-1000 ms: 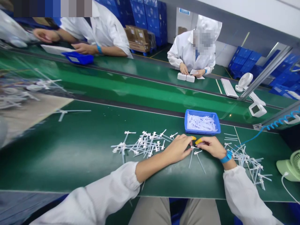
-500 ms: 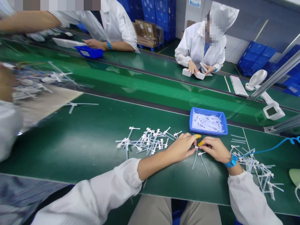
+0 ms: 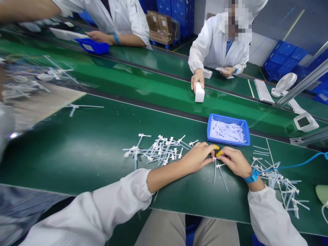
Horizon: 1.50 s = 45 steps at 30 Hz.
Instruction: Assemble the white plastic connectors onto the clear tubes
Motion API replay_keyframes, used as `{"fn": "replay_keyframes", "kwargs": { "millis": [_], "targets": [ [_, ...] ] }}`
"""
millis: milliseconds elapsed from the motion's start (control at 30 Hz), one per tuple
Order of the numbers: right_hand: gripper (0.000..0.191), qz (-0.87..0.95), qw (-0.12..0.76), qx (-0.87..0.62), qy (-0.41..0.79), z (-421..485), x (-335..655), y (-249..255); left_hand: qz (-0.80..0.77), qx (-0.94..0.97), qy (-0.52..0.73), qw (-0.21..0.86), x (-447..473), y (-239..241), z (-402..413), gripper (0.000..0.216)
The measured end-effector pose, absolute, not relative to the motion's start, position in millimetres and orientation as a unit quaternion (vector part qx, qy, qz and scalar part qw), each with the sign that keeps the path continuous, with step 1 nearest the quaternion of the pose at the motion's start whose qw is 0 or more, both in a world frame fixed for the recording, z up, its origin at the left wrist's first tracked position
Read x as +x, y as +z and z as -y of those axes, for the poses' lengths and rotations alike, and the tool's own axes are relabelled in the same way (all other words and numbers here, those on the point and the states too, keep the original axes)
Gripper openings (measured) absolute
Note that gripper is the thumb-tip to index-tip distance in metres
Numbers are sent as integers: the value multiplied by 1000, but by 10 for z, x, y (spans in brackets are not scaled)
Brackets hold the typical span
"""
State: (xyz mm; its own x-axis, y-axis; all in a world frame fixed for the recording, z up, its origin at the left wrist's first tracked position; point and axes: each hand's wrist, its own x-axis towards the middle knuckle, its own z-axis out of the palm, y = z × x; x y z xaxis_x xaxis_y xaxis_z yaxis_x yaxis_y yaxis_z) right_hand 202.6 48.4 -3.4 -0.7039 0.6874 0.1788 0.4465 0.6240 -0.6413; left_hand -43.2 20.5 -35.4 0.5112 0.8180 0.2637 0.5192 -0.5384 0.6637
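Note:
My left hand (image 3: 200, 158) and my right hand (image 3: 236, 163) meet fingertip to fingertip, a yellow cover on a finger of each. Between them they pinch a small white connector with a thin pale tube (image 3: 214, 172) hanging down toward me. Just to its right, a second tube piece (image 3: 222, 178) with a white connector lies on the green table (image 3: 84, 150), partly below my right fingers. A loose pile of similar tube pieces (image 3: 160, 150) spreads left of my left hand. Another pile (image 3: 284, 186) lies beyond my right wrist, which wears a blue strap (image 3: 253, 176).
A blue bin (image 3: 228, 141) of thin white strips stands behind my hands. A blue cord (image 3: 302, 162) runs right from my wrist strap. Across the green conveyor (image 3: 153, 92), a co-worker's hand (image 3: 197, 79) holds a white box (image 3: 200, 93). More people work at the left.
The co-worker opposite has brought a white box forward over the conveyor. My hands stay together on the connector; its tube now hangs straighter. The view has shifted slightly.

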Motion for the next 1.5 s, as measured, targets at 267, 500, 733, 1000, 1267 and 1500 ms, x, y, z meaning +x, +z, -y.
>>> {"fn": "replay_keyframes", "kwargs": {
  "millis": [267, 500, 733, 1000, 1267, 1500],
  "targets": [
    [25, 891, 193, -304, 277, -459, 1999, 9, -404, 827, 293, 261, -432, -345, -213, 8],
    [25, 904, 181, -299, 248, -452, 1985, 12, -412, 823, 290, 262, -419, -344, -231, 13],
    [19, 918, 172, -283, 219, -442, 1967, 57, -411, 820, 293, 269, -403, -310, -229, 18],
    [18, 931, 149, -284, 173, -416, 1979, 51, -410, 824, 281, 271, -385, -296, -240, 18],
    [18, 938, 115, -299, 129, -361, 1928, 63, -409, 816, 296, 280, -393, -332, -249, 17],
    [19, 924, 126, -313, 181, -366, 1918, 101, -412, 817, 287, 282, -394, -343, -260, 19]
  ]
}}
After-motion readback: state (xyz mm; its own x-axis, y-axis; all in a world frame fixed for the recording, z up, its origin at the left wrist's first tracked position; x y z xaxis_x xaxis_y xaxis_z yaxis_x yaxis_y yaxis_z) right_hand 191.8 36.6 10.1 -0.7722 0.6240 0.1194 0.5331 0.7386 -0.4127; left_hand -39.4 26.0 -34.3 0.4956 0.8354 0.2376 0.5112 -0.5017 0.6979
